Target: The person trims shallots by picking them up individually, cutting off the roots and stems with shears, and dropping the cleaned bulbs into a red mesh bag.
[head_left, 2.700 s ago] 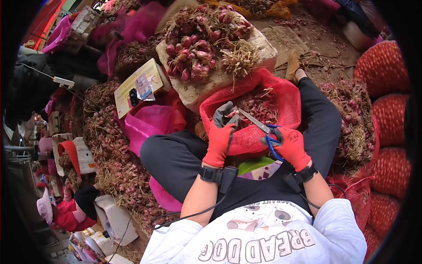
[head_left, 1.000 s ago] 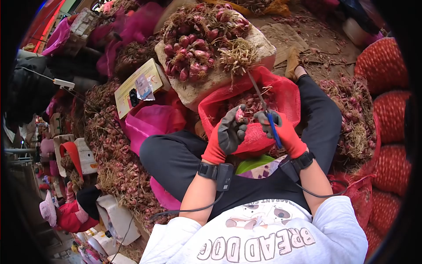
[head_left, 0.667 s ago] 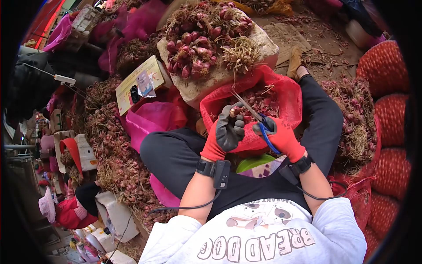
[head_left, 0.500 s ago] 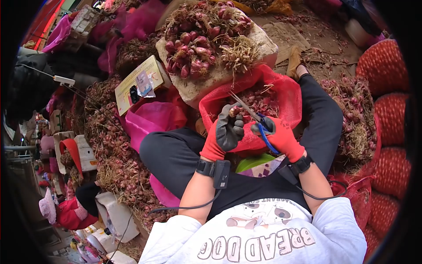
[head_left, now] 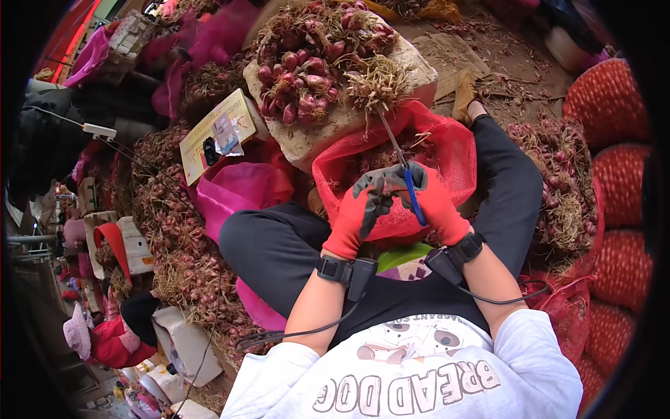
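Note:
My left hand, in a red glove with a grey palm, is closed, its fingertips pinched against those of my right hand; whatever lies between them is hidden. In my gloved right hand is a pair of scissors with blue handles, its blades together and pointing up and away from me. Beneath both hands a red mesh bag gapes open, with shallot pieces and skins inside. Just beyond it, a pale block carries a heap of shallots and a tuft of dry roots and stalks.
Shallots with dry stalks are piled along my left, and another pile lies beyond my right knee. Full red mesh sacks are stacked at the far right. A yellow board holds small items. A person in a pink hat sits lower left.
My hands have come together over the bag. The shallot seen in my left fingers is now hidden. The scissors have swung more upright, and their blades have closed.

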`<state>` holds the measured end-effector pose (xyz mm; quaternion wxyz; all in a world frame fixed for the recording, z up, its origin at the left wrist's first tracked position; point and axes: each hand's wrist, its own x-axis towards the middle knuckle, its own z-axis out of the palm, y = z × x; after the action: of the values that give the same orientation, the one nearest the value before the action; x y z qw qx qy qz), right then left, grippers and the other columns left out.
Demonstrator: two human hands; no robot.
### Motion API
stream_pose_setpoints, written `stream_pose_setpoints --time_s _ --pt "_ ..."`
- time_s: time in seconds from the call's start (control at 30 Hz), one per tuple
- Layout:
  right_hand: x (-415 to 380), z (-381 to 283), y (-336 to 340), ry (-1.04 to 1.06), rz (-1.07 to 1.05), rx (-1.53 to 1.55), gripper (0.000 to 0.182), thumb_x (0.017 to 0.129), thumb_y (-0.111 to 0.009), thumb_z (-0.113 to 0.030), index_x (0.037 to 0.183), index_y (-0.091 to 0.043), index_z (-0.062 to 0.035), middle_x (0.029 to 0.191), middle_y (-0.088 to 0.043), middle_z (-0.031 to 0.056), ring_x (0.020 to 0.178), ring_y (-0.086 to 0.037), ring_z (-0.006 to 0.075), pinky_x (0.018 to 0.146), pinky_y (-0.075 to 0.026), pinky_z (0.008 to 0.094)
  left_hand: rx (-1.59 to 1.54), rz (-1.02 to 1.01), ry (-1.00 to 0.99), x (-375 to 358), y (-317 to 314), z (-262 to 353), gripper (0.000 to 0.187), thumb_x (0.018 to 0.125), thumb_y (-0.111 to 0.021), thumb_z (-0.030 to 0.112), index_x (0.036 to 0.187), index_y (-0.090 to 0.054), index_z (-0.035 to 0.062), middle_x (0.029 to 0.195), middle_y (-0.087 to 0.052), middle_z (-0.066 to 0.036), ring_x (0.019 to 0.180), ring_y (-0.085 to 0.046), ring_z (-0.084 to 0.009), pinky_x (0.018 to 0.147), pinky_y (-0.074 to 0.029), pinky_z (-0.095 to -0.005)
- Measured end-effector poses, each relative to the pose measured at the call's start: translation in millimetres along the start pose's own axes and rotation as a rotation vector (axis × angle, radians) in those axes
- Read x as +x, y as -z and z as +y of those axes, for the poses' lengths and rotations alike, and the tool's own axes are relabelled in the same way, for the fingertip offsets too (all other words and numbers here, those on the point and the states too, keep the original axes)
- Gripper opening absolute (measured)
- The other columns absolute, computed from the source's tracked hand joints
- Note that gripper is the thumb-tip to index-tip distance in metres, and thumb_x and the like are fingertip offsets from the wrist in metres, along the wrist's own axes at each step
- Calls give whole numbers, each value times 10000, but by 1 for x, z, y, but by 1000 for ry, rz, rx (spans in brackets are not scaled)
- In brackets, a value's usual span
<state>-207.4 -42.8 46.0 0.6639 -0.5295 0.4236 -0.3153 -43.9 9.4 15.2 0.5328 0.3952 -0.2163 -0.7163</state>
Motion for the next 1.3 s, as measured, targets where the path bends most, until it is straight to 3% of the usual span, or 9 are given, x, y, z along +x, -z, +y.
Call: stream_pose_setpoints --time_s 0.07,0.17,0.33,0.43,0.53,0.63,0.67,1.03,1.3 --pt "3 4 -2 -39 -8 -32 182 810 -673 -130 936 -607 -18 779 -612 25 685 -556 69 626 -468 232 126 48 -7 0 4 -4 257 942 -506 248 1091 -568 48 913 -610 -31 733 -577 -109 619 -481 -233" --pt "5 7 2 -84 0 2 171 822 -673 -156 911 -609 -24 743 -605 26 606 -550 74 552 -451 234 262 56 26 -6 -10 7 251 937 -513 223 1107 -571 48 928 -608 -29 758 -581 -112 645 -489 -242" --pt "3 9 11 -57 -5 213 184 841 -661 -197 909 -617 -32 707 -599 34 570 -556 82 494 -428 237 121 -36 -52 -7 -16 11 365 945 -530 284 1197 -514 21 992 -589 -28 818 -552 -90 743 -467 -224" --pt "-4 -5 11 -223 6 245 200 857 -640 -228 920 -620 -40 695 -589 29 565 -548 80 497 -426 225 -35 14 -79 -4 -9 3 405 942 -547 276 1246 -473 19 1032 -573 -27 857 -547 -86 792 -464 -221" --pt "-22 -9 22 -312 -93 62 235 862 -632 -252 912 -624 -22 690 -595 50 578 -564 88 534 -446 258 -162 85 -94 1 4 3 387 925 -574 215 1246 -471 25 1031 -586 -45 879 -579 -117 808 -493 -246" --pt "-40 -20 19 -118 -153 -409 255 849 -645 -261 865 -632 -7 692 -619 83 585 -592 131 576 -461 298 -232 138 -143 0 16 13 371 926 -571 189 1247 -474 30 1033 -588 -46 883 -591 -129 815 -509 -263" --pt "-46 -12 21 -126 -142 -534 275 853 -630 -286 824 -647 -13 699 -632 105 612 -619 183 615 -464 320 -221 136 -172 1 22 15 372 927 -569 187 1251 -474 32 1035 -586 -41 885 -590 -128 817 -510 -265" --pt "-59 -17 22 -109 -180 -614 279 870 -589 -319 832 -677 -57 723 -649 117 637 -622 254 612 -462 322 -44 145 -276 1 11 14 325 930 -516 71 1245 -477 6 1062 -591 -75 954 -576 -141 868 -509 -314" --pt "-60 -11 23 -65 -113 -690 320 833 -640 -376 777 -668 -63 667 -619 127 600 -599 287 571 -444 360 -123 221 -174 5 17 5 302 929 -564 175 1196 -523 41 1053 -597 -39 923 -578 -110 841 -487 -254"
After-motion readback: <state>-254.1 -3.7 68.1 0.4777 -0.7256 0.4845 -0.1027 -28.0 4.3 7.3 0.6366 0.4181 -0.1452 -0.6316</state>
